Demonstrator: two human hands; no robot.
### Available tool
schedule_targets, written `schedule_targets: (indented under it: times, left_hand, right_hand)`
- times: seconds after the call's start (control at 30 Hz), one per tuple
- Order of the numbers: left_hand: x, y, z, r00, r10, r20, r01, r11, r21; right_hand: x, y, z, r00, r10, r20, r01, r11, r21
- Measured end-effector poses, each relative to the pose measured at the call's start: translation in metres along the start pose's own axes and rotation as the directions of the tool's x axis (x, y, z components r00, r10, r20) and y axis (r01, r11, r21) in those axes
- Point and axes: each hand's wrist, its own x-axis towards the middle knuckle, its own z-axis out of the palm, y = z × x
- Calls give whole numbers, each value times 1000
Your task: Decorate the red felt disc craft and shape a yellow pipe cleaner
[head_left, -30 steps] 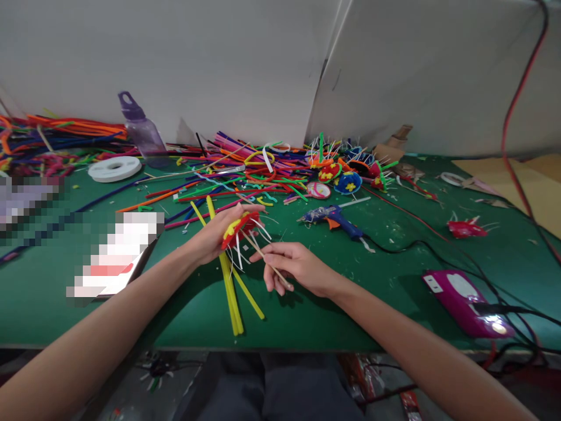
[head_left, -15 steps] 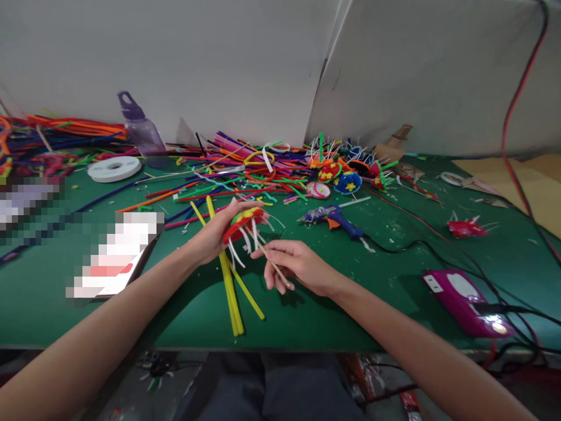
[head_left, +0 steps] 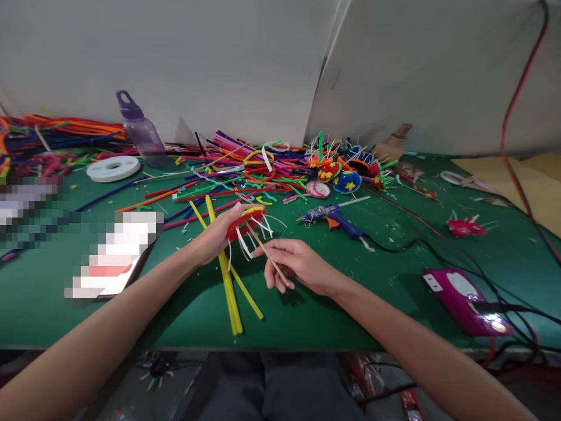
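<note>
My left hand (head_left: 217,234) is closed on the rim of a small red mushroom-like cap (head_left: 239,227) with yellow patches on top. White strips (head_left: 243,245) hang from its underside. A thin wooden stick (head_left: 275,264) runs from under the cap down to the right, pinched between the thumb and fingers of my right hand (head_left: 293,262). Whether the stick is fixed to the cap I cannot tell. Beneath my left hand, several yellow pipe cleaners (head_left: 230,298) lie crossed on the green table (head_left: 315,327).
A blue glue gun (head_left: 335,221) lies right of my hands, its cord running to a magenta power strip (head_left: 464,304). Behind are piled pipe cleaners (head_left: 228,146), finished caps (head_left: 347,182), a purple bottle (head_left: 142,131) and a white ribbon roll (head_left: 114,169). A blurred-out phone-like slab (head_left: 118,257) lies left.
My left hand has tilted the red cap, so more of its underside and strips show and less of the yellow top. My right hand stays almost still on the stick.
</note>
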Motion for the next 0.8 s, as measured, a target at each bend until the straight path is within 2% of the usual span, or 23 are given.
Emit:
schedule_targets:
  times: [0.5, 0.6, 0.67, 0.73, 0.8]
  left_hand:
    - [-1, 0, -4, 999, -33, 25, 32, 999, 25]
    - [-2, 1, -6, 996, -7, 86, 5, 1000, 29]
    - [-2, 2, -6, 993, -9, 117, 3, 999, 52]
    - [-2, 1, -7, 994, -33, 105, 25, 997, 78]
    - [-2, 0, -7, 994, -61, 85, 55, 996, 68]
  right_hand:
    - [-1, -2, 0, 1000, -1, -6, 1, 1000, -16]
    - [-2, -7, -1, 999, -5, -35, 3, 998, -55]
    - [-3, -9, -1, 997, -4, -73, -5, 993, -115]
    - [-4, -9, -2, 984, -41, -174, -1, 972, -233]
    - [-3, -7, -4, 921, -202, -333, 37, 896, -442]
